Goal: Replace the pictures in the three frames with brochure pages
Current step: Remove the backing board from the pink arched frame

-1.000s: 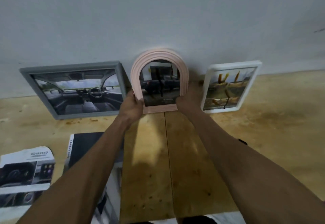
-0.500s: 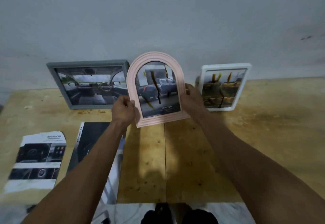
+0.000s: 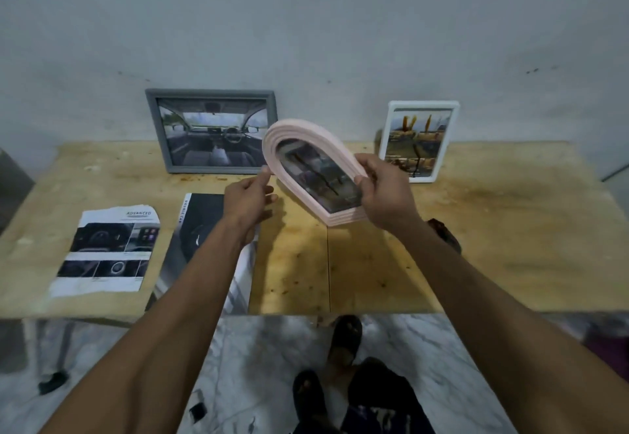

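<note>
Over desk front: bare forearms reach forward above wooden desk (image 3: pixel 510 229).
Left hand (image 3: pixel 250 200): fingers loosely curled, holding nothing, just beside frame's arch.
Right hand (image 3: pixel 388 195): grip closed on pink arched frame (image 3: pixel 306 147), tilted, held above desk.
Desk left: loose brochure page (image 3: pixel 109 249); brochure (image 3: pixel 200 226).
Against wall: grey frame (image 3: pixel 211 130); white frame (image 3: pixel 420 140).

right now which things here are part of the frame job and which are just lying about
Part of the job:
pink frame, held in the right hand
left hand
grey frame
white frame
loose page
brochure

Just lying about:
dark object by the right wrist, too hidden to identify
sandals on the floor
</note>
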The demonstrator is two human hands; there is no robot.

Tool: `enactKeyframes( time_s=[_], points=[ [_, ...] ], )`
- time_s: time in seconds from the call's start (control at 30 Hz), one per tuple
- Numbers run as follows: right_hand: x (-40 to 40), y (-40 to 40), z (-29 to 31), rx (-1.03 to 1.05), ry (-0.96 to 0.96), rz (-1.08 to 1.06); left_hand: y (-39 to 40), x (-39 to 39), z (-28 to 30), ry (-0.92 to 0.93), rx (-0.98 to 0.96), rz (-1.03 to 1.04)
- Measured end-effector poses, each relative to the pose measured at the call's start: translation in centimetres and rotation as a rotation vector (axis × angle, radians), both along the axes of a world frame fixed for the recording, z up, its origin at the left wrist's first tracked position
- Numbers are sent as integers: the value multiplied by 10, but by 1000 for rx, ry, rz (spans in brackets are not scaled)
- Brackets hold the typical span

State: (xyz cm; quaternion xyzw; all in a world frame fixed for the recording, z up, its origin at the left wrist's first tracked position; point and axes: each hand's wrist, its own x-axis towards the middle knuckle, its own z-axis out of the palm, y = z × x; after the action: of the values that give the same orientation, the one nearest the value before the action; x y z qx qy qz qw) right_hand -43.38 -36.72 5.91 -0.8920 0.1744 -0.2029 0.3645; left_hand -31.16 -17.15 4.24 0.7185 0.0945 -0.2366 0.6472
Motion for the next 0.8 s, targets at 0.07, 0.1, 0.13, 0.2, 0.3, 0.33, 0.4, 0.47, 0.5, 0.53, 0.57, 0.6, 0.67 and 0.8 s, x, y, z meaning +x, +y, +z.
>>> enactKeyframes(
  time_s=[0.07, 0.1, 0.13, 0.2, 0.3, 0.33, 0.4, 0.47, 0.5, 0.53, 0.57, 0.6, 0.67, 0.8],
  points=[
    [-19, 17, -3, -156, 9, 38, 3, -6, 14, 70, -127, 37],
    [-29, 25, -6, -254, 13, 60, 5, -9, 19, 106, -154, 57],
    [-38, 32, -9, -355, 3, 82, 6, -10, 20, 127, -150, 73],
    [-54, 45, -11, -506, -26, 117, 10, -15, 18, 138, -85, 93],
    [-71, 58, -13, -551, 7, 158, 19, -25, 5, 195, 7, 64],
    [-76, 58, -17, -517, 38, 177, 23, -29, -1, 218, 34, 51],
    [-84, 54, -32, -414, 112, 205, 27, -37, -11, 255, 70, 43],
    [-93, 48, -51, -301, 182, 153, 30, -43, -23, 266, 79, 55],
    [-97, 46, -57, -239, 221, 97, 32, -46, -28, 266, 82, 66],
    [-101, 43, -62, -175, 265, 21, 33, -49, -34, 272, 82, 72],
    [-105, 40, -66, -100, 300, -77, 35, -51, -40, 283, 79, 71],
    [-107, 36, -68, -10, 356, -175, 37, -54, -46, 291, 72, 68],
    [-109, 26, -77, 179, 526, -309, 41, -59, -59, 303, 63, 70],
    [-111, 18, -105, 417, 570, -367, 46, -64, -88, 301, 100, 18]
  ],
)
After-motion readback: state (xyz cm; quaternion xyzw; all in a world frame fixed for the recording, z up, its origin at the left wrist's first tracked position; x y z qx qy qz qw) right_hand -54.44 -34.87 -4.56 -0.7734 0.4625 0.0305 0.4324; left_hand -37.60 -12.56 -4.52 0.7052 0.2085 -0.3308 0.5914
